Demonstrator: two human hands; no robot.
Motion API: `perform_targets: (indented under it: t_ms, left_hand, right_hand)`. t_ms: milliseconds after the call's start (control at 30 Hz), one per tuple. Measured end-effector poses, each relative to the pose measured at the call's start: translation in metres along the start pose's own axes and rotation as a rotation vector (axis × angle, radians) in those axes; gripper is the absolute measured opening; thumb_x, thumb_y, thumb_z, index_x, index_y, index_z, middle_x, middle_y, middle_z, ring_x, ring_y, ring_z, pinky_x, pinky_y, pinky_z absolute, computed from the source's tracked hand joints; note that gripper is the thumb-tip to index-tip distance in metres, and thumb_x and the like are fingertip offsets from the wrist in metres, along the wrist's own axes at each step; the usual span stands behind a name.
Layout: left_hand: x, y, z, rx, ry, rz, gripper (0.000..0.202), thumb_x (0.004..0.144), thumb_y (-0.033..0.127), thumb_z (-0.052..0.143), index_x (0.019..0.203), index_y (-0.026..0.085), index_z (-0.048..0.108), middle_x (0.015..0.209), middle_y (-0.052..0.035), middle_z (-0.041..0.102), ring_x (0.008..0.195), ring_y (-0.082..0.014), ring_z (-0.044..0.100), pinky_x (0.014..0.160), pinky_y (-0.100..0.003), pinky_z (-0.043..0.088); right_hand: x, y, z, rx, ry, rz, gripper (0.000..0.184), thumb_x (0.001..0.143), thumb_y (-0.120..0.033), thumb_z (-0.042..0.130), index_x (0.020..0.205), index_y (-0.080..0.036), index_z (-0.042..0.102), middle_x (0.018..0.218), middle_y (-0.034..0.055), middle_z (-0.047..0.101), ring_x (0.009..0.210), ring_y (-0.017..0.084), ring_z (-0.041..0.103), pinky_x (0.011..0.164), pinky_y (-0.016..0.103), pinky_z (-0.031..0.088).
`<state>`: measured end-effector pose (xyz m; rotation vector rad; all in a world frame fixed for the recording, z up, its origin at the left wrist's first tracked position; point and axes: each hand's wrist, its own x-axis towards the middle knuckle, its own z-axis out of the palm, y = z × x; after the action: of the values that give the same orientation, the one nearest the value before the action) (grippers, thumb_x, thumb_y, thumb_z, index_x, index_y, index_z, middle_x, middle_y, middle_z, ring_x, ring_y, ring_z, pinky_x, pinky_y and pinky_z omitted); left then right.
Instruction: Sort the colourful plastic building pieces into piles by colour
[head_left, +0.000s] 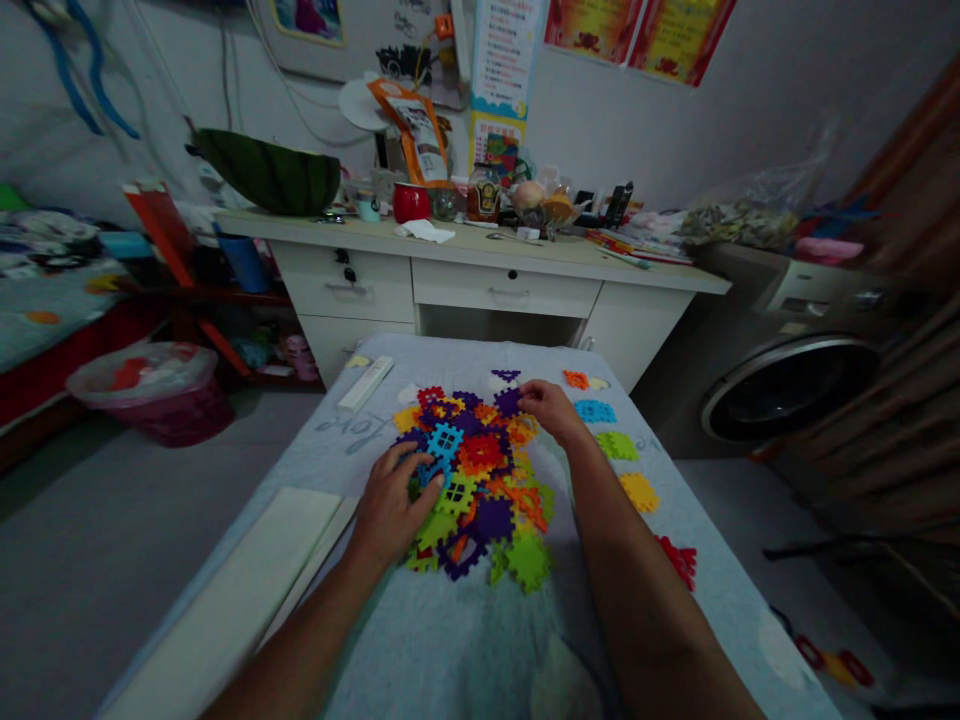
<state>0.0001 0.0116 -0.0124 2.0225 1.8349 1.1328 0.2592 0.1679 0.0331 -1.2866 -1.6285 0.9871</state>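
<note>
A heap of colourful notched plastic tiles (480, 455) lies in the middle of the cloth-covered table. My left hand (396, 500) rests at its left side, fingers spread, touching a blue tile (435, 472) and close to a lime-green window tile (456, 493). At the far right of the heap, my right hand (550, 408) pinches the edge of a purple tile (508, 402). Down the table's right side runs a column of sorted pieces: orange (576, 379), blue (595, 411), green (617, 446), yellow (639, 491) and red (677, 562). A small purple piece (505, 375) sits beyond the heap.
A white remote-like bar (366, 384) and a long pale board (232, 600) lie along the table's left. Behind stands a white desk (510, 290) with a cut watermelon (270, 175) and jars. A washing machine (787, 340) is at right, a pink bin (161, 400) at left.
</note>
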Motion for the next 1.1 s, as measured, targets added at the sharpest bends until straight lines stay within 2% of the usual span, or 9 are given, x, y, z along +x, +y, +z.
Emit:
perform_targets:
  t_ms: [200, 333, 500, 667, 867, 1033, 1100]
  left_hand:
    - [0.0, 0.0, 0.0, -0.002, 0.003, 0.006, 0.03, 0.086, 0.042, 0.055, 0.102, 0.021, 0.067, 0.124, -0.0095, 0.057, 0.119, -0.0286, 0.052, 0.105, -0.049, 0.041]
    - [0.001, 0.004, -0.001, -0.009, 0.001, -0.001, 0.028, 0.085, 0.041, 0.055, 0.1, 0.021, 0.068, 0.122, -0.0094, 0.058, 0.117, -0.0289, 0.054, 0.104, -0.049, 0.043]
    - [0.002, 0.006, -0.002, -0.025, 0.006, 0.005, 0.027, 0.084, 0.04, 0.056, 0.1, 0.021, 0.068, 0.12, -0.0092, 0.059, 0.115, -0.0288, 0.055, 0.103, -0.049, 0.044]
    - [0.001, 0.007, -0.003, -0.026, -0.006, 0.008, 0.028, 0.085, 0.039, 0.055, 0.101, 0.02, 0.068, 0.119, -0.0098, 0.059, 0.115, -0.0282, 0.054, 0.102, -0.049, 0.044]
    - [0.001, 0.008, -0.003, -0.025, -0.002, 0.004, 0.028, 0.085, 0.038, 0.054, 0.101, 0.02, 0.068, 0.119, -0.0101, 0.06, 0.115, -0.0281, 0.054, 0.101, -0.049, 0.044]
    - [0.002, 0.011, -0.005, -0.03, 0.053, 0.006, 0.03, 0.087, 0.043, 0.054, 0.103, 0.021, 0.067, 0.119, -0.0097, 0.06, 0.117, -0.028, 0.053, 0.103, -0.049, 0.043]
    - [0.002, 0.012, -0.005, -0.032, 0.07, 0.002, 0.031, 0.089, 0.043, 0.052, 0.104, 0.021, 0.067, 0.12, -0.0097, 0.059, 0.118, -0.0279, 0.052, 0.104, -0.049, 0.042]
  right_hand:
    - [0.011, 0.019, -0.005, 0.01, 0.34, 0.089, 0.018, 0.062, -0.022, 0.058, 0.079, -0.019, 0.055, 0.064, -0.0063, 0.053, 0.05, 0.011, 0.052, 0.048, 0.022, 0.04]
    - [0.029, 0.031, -0.002, -0.044, 0.436, 0.18, 0.019, 0.064, -0.018, 0.056, 0.084, -0.019, 0.055, 0.067, -0.0039, 0.057, 0.055, 0.014, 0.062, 0.05, 0.022, 0.045]
    - [0.063, 0.041, -0.003, -0.186, 0.512, 0.212, 0.023, 0.065, -0.012, 0.055, 0.087, -0.016, 0.06, 0.071, 0.0012, 0.064, 0.062, 0.016, 0.064, 0.057, 0.023, 0.048]
    - [0.081, 0.045, 0.003, -0.291, 0.498, 0.206, 0.023, 0.066, -0.012, 0.057, 0.087, -0.016, 0.063, 0.077, 0.0045, 0.067, 0.075, 0.017, 0.063, 0.069, 0.026, 0.049]
    - [0.075, 0.044, 0.006, -0.372, 0.39, 0.144, 0.023, 0.067, -0.009, 0.051, 0.08, -0.017, 0.068, 0.082, 0.0045, 0.07, 0.085, 0.018, 0.064, 0.083, 0.028, 0.047]
    - [0.07, 0.03, 0.013, -0.404, 0.356, 0.076, 0.026, 0.072, -0.012, 0.049, 0.087, -0.017, 0.07, 0.091, 0.0052, 0.071, 0.09, 0.018, 0.063, 0.087, 0.029, 0.046]
    - [0.069, 0.018, 0.026, -0.411, 0.263, 0.02, 0.022, 0.076, -0.015, 0.052, 0.088, -0.017, 0.07, 0.09, 0.004, 0.071, 0.087, 0.017, 0.063, 0.084, 0.027, 0.047]
